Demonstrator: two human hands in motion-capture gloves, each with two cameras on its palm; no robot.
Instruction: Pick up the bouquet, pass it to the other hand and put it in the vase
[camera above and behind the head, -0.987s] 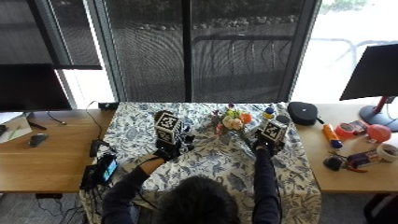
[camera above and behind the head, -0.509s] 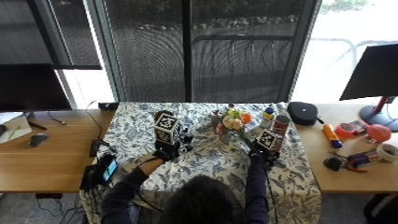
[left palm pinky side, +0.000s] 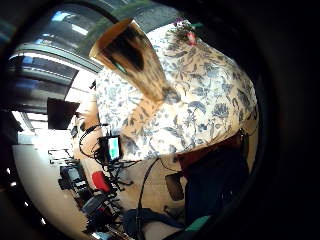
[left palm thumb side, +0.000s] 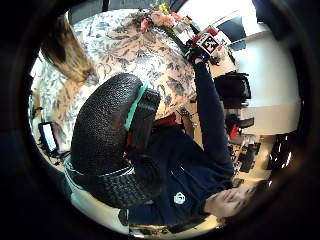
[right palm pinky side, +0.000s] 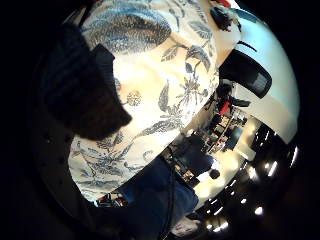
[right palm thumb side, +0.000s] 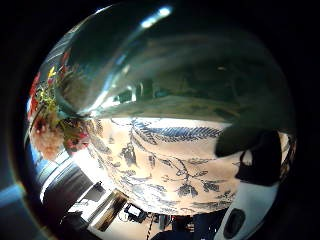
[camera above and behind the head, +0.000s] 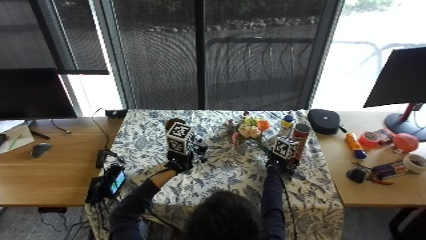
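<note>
— Where's the bouquet (camera above and behind the head: 247, 129)?
— On the cloth (camera above and behind the head: 226, 176), at 11 o'clock from the right hand (camera above and behind the head: 279, 164); its grip I can't tell.
— Left hand (camera above and behind the head: 178, 164)?
— Loosely curled, holding nothing; vase (camera above and behind the head: 173, 121) at its 12 o'clock.

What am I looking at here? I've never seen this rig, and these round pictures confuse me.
There is no machine: a person sits at a table covered with a floral cloth and wears black gloves. The big picture is taken from above and behind their head. The four round ones come from small cameras on the palms, two per hand, so they tilt with the hands. The bouquet lies on the cloth. The vase stands beyond the left hand, which holds nothing. The right hand is just short of the bouquet; I cannot tell whether it grips anything. Two bottles stand beside the flowers.
</note>
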